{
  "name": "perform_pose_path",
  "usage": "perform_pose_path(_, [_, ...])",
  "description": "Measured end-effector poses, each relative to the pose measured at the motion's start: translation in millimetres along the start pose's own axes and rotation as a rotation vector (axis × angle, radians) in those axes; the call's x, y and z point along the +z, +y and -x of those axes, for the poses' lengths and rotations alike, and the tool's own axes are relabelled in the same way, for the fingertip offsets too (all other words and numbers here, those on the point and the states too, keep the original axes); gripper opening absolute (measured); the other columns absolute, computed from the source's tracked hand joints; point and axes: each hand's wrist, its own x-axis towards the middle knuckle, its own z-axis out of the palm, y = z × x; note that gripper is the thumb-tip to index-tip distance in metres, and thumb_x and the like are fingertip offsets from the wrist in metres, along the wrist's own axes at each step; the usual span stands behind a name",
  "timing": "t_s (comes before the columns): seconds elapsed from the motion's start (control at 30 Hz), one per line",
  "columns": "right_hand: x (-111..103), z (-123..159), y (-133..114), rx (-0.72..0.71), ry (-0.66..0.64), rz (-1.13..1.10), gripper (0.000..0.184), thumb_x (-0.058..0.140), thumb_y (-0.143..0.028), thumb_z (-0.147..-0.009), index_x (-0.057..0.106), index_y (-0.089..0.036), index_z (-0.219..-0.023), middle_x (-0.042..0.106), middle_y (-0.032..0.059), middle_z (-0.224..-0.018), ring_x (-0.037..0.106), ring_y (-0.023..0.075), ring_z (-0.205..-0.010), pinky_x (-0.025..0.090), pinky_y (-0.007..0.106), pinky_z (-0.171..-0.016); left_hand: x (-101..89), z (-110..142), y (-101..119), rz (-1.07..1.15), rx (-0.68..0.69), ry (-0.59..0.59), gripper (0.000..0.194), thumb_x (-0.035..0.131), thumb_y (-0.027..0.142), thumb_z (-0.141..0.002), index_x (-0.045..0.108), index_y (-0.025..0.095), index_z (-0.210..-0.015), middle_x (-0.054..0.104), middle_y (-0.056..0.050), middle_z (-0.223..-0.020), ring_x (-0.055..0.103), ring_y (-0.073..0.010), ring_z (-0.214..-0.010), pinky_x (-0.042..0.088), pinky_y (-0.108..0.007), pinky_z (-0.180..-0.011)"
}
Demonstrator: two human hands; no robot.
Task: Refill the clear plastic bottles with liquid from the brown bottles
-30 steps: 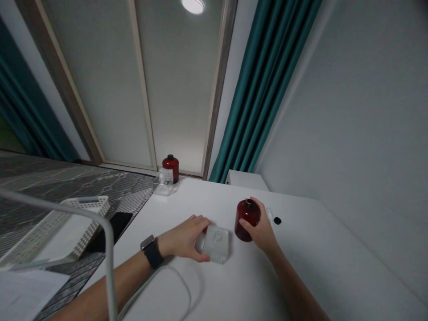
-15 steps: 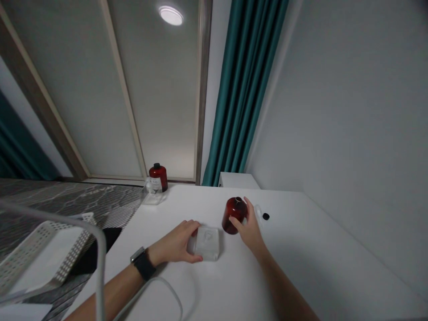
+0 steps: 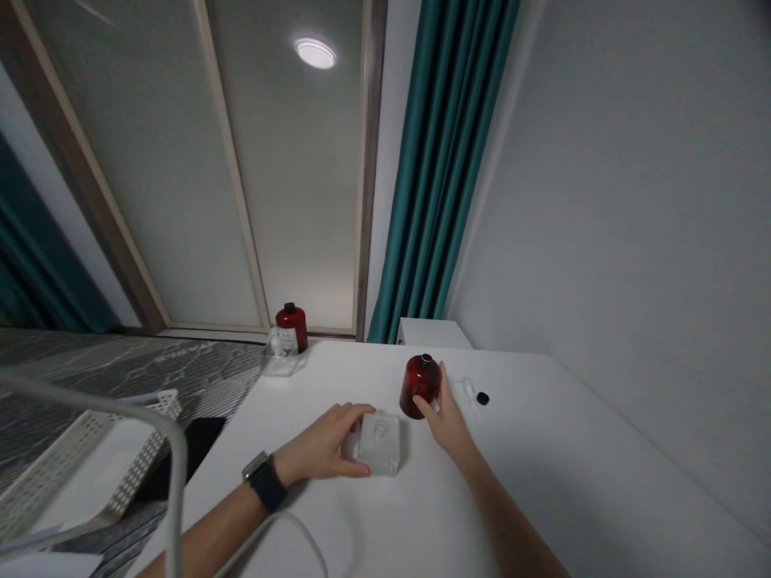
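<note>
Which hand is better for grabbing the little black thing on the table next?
Probably the right hand: it's nearer the little black thing, though it would first need to let go of the red bottle. The left hand is farther away, holding the clear box.

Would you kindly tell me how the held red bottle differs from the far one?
The held bottle is uncapped; the far bottle wears a dark cap. The right hand grips the held bottle, while no hand touches the far bottle. Both are red, with rounded shoulders.
</note>
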Motion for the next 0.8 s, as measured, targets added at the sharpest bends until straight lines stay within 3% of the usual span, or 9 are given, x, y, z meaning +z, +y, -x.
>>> perform_pose_path(0.1, [-7,5,-10,-0.113,0.125,0.196,0.090,0.063,-0.035,-0.087,0.009,-0.023,-0.158,0.037,0.0179,-0.154,0.039,0.0328,-0.141,0.033,0.061,-0.112,-0.8,0,1,-0.006,-0.004,-0.001,0.080,0.084,0.040,-0.069,0.044,0.022,-0.136,0.061,-0.009,-0.118,0.058,-0.0275,-0.099,0.046,-0.041,-0.092])
perform_pose_path(0.2, [-14,19,-28,-0.364,0.351,0.358,0.064,0.057,-0.029,-0.090,0.033,-0.020,-0.150,0.053,0.0184,-0.134,0.052,0.0323,-0.122,0.043,0.060,-0.102,-0.8,0,1,-0.014,-0.007,-0.010,0.079,0.084,0.036,-0.068,0.044,0.022,-0.134,0.061,-0.008,-0.117,0.058,-0.0265,-0.099,0.045,-0.040,-0.091])
perform_pose_path(0.23, [-15,26,-34,-0.441,0.346,0.360,0.057,0.054,-0.025,-0.091,0.038,-0.021,-0.146,0.058,0.0163,-0.125,0.057,0.0297,-0.112,0.047,0.056,-0.097,-0.6,0,1,-0.022,-0.011,-0.013,0.078,0.084,0.035,-0.067,0.045,0.021,-0.133,0.061,-0.008,-0.115,0.058,-0.0263,-0.098,0.045,-0.039,-0.091])
perform_pose_path(0.33, [-6,45,-50,-0.481,0.013,0.313,0.056,0.053,-0.020,-0.090,0.040,-0.024,-0.145,0.061,0.0122,-0.120,0.062,0.0236,-0.097,0.054,0.045,-0.090,0.1,-1,0,-0.068,-0.033,-0.008,0.069,0.084,0.038,-0.066,0.051,0.019,-0.124,0.062,-0.006,-0.105,0.058,-0.0263,-0.094,0.046,-0.038,-0.087])
perform_pose_path(0.4, [3,54,-57,-0.381,-0.203,0.318,0.065,0.060,-0.022,-0.087,0.038,-0.025,-0.147,0.052,0.0137,-0.137,0.059,0.0264,-0.115,0.050,0.045,-0.100,0.9,-1,1,-0.097,-0.040,0.000,0.065,0.083,0.041,-0.066,0.054,0.019,-0.119,0.062,-0.006,-0.101,0.058,-0.0263,-0.092,0.046,-0.038,-0.086])
perform_pose_path(0.47, [10,58,-60,-0.266,-0.335,0.308,0.079,0.070,-0.025,-0.080,0.034,-0.026,-0.150,0.044,0.0130,-0.148,0.048,0.0305,-0.132,0.041,0.049,-0.110,1.9,-2,1,-0.113,-0.038,0.004,0.065,0.083,0.042,-0.065,0.054,0.018,-0.117,0.062,-0.007,-0.102,0.058,-0.0265,-0.092,0.046,-0.038,-0.086])
perform_pose_path(0.6, [14,58,-58,-0.113,-0.457,0.275,0.094,0.079,-0.029,-0.072,0.031,-0.029,-0.153,0.047,0.0104,-0.148,0.039,0.0338,-0.140,0.028,0.055,-0.117,4.5,-2,0,-0.107,-0.035,0.016,0.064,0.085,0.038,-0.063,0.054,0.016,-0.115,0.063,-0.007,-0.102,0.057,-0.0260,-0.092,0.045,-0.039,-0.087])
perform_pose_path(0.8, [14,49,-58,0.000,-0.425,0.205,0.093,0.080,-0.025,-0.070,0.035,-0.024,-0.152,0.057,0.0111,-0.134,0.053,0.0311,-0.127,0.040,0.048,-0.109,2.1,-5,-1,-0.007,-0.045,0.049,0.047,0.080,0.034,-0.066,0.056,0.017,-0.103,0.062,-0.004,-0.095,0.056,-0.0225,-0.085,0.045,-0.036,-0.081])
